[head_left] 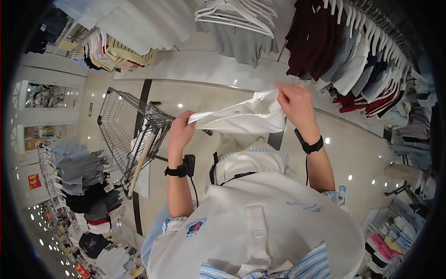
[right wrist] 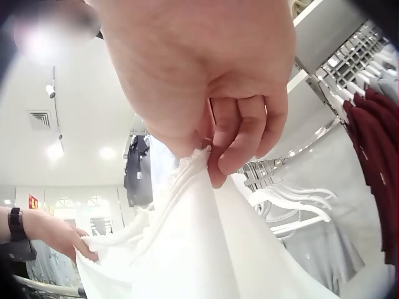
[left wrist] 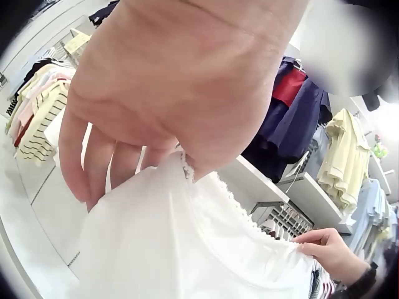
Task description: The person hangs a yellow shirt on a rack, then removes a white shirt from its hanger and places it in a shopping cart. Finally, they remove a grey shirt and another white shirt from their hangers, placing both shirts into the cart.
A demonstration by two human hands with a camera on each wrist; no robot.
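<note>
A white garment (head_left: 241, 118) with a frilly gathered edge is stretched between both hands in front of the body. The left hand (head_left: 181, 132) pinches one end of it; in the left wrist view the left hand (left wrist: 168, 87) has its thumb and fingers on the trimmed edge. At the other end the right hand (head_left: 298, 109) pinches the frilly edge, and the right wrist view shows the right hand (right wrist: 206, 81) gripping it between thumb and curled fingers. The cloth (right wrist: 181, 243) hangs down below the hands.
A wire shopping cart (head_left: 123, 121) with white cloth inside stands at the left. White hangers with grey tops (head_left: 239, 42) hang ahead, dark red shirts (head_left: 313, 42) at the upper right. Another clothes rack (head_left: 79, 172) is at the left, folded clothes (head_left: 392, 237) at the lower right.
</note>
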